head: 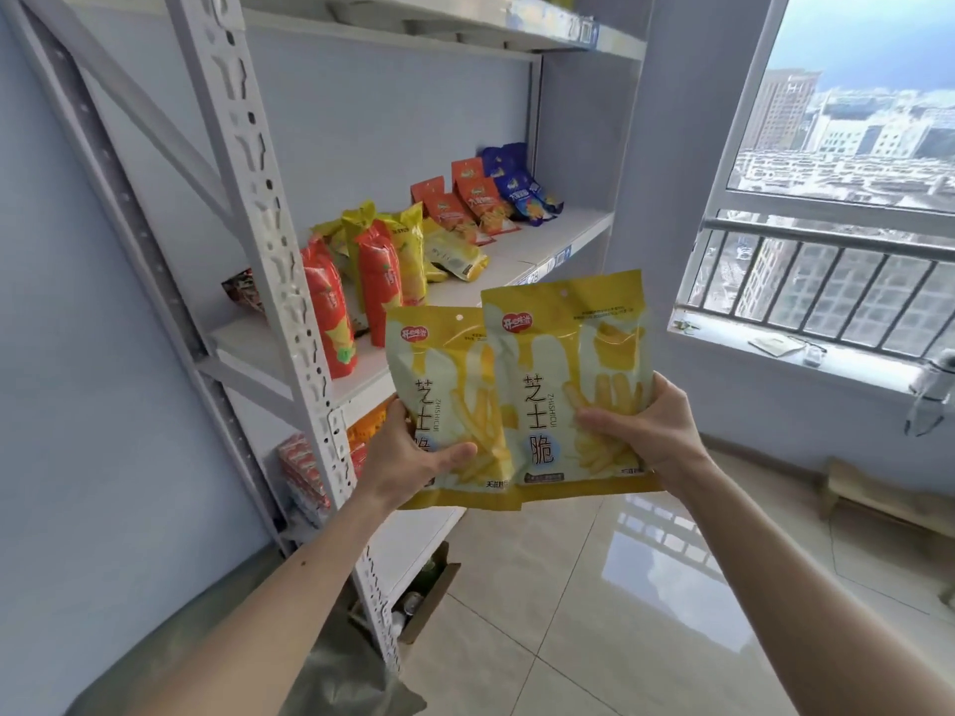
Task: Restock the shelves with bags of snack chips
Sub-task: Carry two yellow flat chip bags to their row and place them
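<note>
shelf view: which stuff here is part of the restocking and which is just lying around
Job:
left hand holding yellow bag
right hand holding second yellow bag
shelf
red bags

Lying about:
cardboard box
paper on windowsill

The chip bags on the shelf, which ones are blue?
The blue bags are the ones at the far right end of the shelf, nearest the window. Next to them are orange bags; the others are yellow or red.

The left hand [413,457] grips one yellow chip bag [444,395]. The right hand [651,431] grips another yellow bag [568,374], overlapping it before the shelf [542,245].
</note>
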A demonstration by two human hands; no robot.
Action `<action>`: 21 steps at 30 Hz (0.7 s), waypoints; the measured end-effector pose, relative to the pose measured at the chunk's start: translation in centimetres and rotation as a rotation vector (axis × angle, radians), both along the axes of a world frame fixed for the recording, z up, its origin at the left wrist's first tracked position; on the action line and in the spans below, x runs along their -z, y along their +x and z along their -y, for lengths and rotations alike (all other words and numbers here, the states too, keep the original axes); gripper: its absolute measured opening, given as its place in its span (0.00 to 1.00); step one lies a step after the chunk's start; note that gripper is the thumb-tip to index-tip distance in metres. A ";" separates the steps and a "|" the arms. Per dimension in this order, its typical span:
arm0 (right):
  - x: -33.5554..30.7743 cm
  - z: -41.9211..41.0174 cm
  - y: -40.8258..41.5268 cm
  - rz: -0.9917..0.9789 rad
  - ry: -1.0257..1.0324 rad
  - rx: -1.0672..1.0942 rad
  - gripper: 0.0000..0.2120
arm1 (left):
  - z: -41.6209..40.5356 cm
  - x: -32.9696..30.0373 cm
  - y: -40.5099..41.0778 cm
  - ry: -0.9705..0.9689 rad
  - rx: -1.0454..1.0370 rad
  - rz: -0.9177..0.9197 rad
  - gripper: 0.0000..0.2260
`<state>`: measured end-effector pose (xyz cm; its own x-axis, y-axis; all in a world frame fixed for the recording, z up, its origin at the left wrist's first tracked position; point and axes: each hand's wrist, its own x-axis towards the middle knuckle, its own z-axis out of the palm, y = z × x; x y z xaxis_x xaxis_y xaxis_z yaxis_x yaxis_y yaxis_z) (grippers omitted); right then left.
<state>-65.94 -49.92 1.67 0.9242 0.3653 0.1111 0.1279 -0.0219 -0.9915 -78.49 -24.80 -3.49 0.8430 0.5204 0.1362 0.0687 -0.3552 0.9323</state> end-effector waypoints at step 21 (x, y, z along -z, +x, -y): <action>-0.5 -10.2 35.1 0.008 0.053 -0.163 0.25 | -8.9 -0.8 32.3 -0.011 -0.211 0.012 0.41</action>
